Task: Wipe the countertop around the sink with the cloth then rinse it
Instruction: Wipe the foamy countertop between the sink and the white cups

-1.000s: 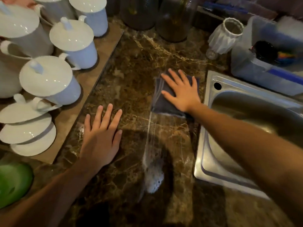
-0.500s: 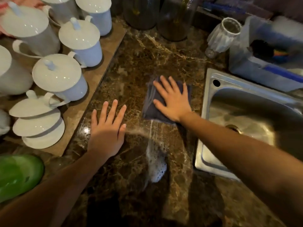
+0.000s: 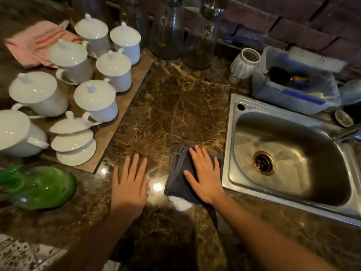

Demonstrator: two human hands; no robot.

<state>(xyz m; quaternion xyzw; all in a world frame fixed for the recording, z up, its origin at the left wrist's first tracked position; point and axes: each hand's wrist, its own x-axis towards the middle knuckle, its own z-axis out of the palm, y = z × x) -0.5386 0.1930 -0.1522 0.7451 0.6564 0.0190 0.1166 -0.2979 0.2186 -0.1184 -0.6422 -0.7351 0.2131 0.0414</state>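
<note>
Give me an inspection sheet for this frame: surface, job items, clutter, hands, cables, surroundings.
Surface: brown marble countertop, wet sheen near the hands, white foam at the cloth's near edge.
Job's things: dark cloth flat on the countertop, just left of the steel sink.
Clutter: white lidded cups and stacked lids on a board at left; green glass piece; pink towel; glass bottles; blue tub of cleaning tools.
Grippers: right hand pressing flat on the cloth, fingers straight; left hand flat on bare countertop.
Cables: nothing seen.
Surroundings: brick wall behind; faucet at the right edge.
</note>
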